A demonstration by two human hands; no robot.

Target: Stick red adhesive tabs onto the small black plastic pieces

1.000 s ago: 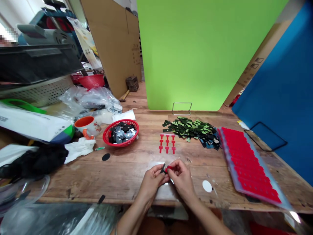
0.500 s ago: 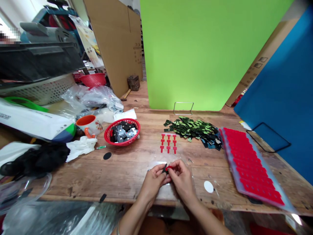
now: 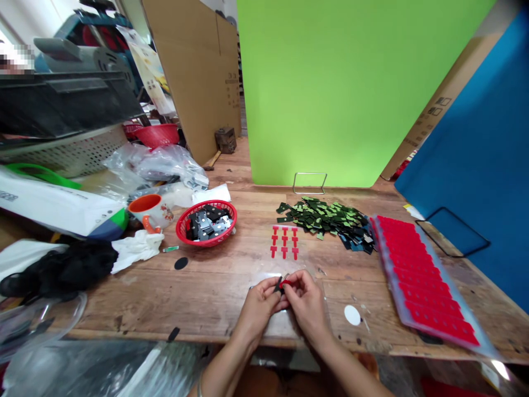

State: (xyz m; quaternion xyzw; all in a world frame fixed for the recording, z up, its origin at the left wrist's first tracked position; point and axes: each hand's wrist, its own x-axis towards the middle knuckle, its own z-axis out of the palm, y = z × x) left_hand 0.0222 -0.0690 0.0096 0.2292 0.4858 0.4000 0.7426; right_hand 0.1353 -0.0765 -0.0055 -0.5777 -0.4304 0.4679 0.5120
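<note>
Seeing, beyond and left of the grip, a red basket (image 3: 206,243) of black and silvery pieces (image 3: 209,222); pinching closed, with left hand (image 3: 261,298) and right hand (image 3: 306,296), on a partly hidden dark piece (image 3: 278,285) and small red piece (image 3: 285,283).

Scratched wooden table (image 3: 198,303), among plastic, cardboard and metal.
The red basket (image 3: 180,235) is plastic, the mug (image 3: 163,214) looks like glazed ceramic, the clear bag (image 3: 152,164) is glossy, wrinkled plastic. The cardboard sheet (image 3: 194,82) is matt, the green panel (image 3: 330,94) smooth, the black bundle (image 3: 70,270) soft cloth. The held red piece (image 3: 285,283) is too small to judge.
</note>
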